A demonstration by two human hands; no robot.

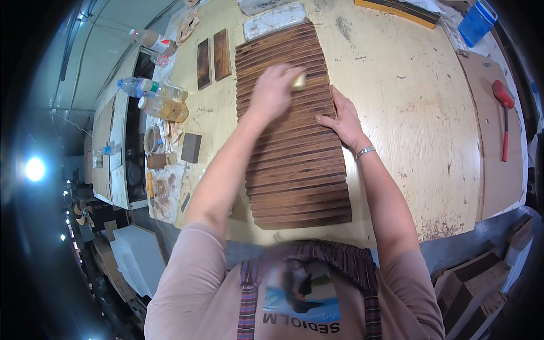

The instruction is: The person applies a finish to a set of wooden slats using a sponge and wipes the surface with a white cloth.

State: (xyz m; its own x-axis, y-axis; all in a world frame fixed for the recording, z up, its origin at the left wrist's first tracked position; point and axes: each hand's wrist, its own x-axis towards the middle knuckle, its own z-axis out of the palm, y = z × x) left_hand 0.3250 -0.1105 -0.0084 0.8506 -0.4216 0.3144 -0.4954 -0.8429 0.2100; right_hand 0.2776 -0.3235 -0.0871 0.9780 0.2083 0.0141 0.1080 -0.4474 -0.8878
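Observation:
A long row of dark brown wooden strips (300, 164) lies side by side on the table before me. My left hand (273, 93), smeared by motion, is over the upper part of the row. It is closed on a small pale yellow pad (298, 81), whose exact kind I cannot make out. My right hand (347, 120), with a watch (366, 151) on its wrist, rests at the row's right edge. Its fingers are stretched along that edge, and the thumb reaches onto the strips. Two separate brown wood pieces (221, 55) lie left of the row's far end.
Plastic bottles (164, 109) with amber liquid stand at the table's left edge, near a dark grey block (191, 148). On the right, a red mallet (503, 96) lies on cardboard (493, 170). A blue container (477, 24) stands at the far right corner.

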